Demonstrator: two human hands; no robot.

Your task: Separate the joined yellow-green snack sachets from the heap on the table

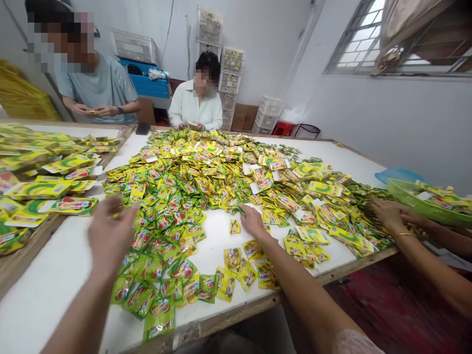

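My left hand (111, 231) is raised over the left side of the table, beside the heap of small candy sachets (165, 216). Motion smears its fingers, and I cannot make out anything in them. At the near edge of the heap, my right hand (254, 223) has its fingertips closed on a small green sachet (234, 207). A single yellow sachet (235, 226) lies flat just below those fingertips. Loose green sachets (159, 314) and yellow sachets (225, 284) spread along the table's front edge. Flat yellow boxes (326, 189) rest on the heap, some with open flaps.
More yellow boxes (70, 164) cover the adjoining table at left, behind a wooden rim (40, 243). Two people sit across the table, handling small items. At right, another person's hands (387, 214) reach into the heap near a green basket (427, 201). Crates (230, 73) stand behind.
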